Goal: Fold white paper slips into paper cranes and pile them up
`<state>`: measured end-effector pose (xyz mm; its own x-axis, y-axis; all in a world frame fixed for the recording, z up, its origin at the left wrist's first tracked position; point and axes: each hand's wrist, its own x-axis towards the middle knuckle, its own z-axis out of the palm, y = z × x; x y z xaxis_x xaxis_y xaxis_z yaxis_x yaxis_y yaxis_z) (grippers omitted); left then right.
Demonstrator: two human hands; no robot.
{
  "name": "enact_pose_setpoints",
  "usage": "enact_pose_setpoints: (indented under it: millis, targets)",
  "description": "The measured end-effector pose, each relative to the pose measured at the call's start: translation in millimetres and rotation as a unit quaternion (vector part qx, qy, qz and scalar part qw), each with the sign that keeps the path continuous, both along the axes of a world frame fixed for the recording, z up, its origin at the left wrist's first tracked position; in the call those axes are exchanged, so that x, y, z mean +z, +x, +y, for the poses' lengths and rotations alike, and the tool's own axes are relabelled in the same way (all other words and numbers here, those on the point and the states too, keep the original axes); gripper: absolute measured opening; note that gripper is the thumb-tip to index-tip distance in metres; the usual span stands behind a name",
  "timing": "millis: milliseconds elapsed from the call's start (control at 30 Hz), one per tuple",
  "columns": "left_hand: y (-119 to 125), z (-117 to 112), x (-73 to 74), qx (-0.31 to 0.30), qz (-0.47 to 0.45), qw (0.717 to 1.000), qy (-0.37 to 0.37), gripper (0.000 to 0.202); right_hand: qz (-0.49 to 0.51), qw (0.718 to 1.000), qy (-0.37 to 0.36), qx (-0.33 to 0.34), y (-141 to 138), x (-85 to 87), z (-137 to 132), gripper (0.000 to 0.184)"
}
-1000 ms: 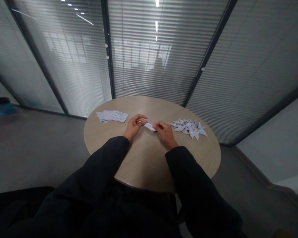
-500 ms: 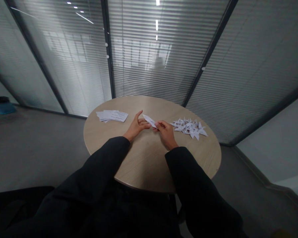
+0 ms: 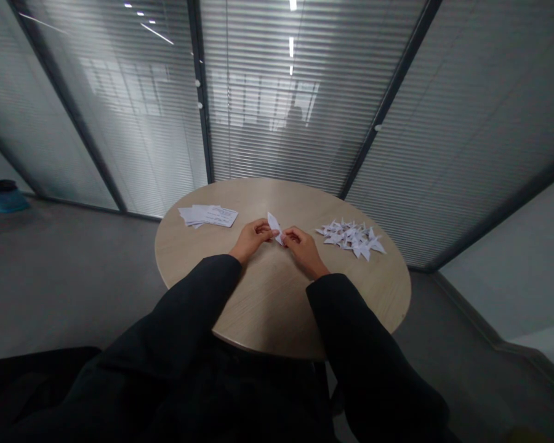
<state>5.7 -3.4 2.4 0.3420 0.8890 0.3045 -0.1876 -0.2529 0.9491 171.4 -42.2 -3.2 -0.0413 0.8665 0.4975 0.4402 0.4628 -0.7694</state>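
A small piece of folded white paper (image 3: 274, 226), narrow and pointed at the top, is held between my two hands above the middle of the table. My left hand (image 3: 255, 237) pinches its left side with thumb and fingers. From the other side, my right hand (image 3: 303, 247) grips its lower right edge. The fingertips hide part of the folds. To the right of my hands lies a heap of folded white paper shapes with pointed ends (image 3: 351, 237). Several flat paper slips (image 3: 207, 215) with printed lines overlap at the left.
The round wooden table (image 3: 268, 320) stands close to glass partitions with blinds (image 3: 277, 147). A blue bin with a dark rim (image 3: 4, 197) is on the floor at far left. A black chair part (image 3: 37, 381) shows at lower left.
My left hand has closed from spread fingers to a pinch on the folded paper. The paper has turned more upright and shifted slightly left, with my right hand following.
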Motion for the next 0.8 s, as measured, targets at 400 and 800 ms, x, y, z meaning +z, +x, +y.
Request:
enact_pose_setpoints:
  millis: [400, 800]
  targets:
    - [-1, 2, -3.6, 0.016, -0.008, 1.0, -0.002, 0.032, -0.013, 1.0, -0.018, 0.014, -2, 0.0, -2, 0.022]
    - [0, -4, -11.6, -0.029, 0.14, 0.989, 0.047, 0.05, 0.068, 0.997, -0.028, 0.009, -1, -1.2, 2, 0.026]
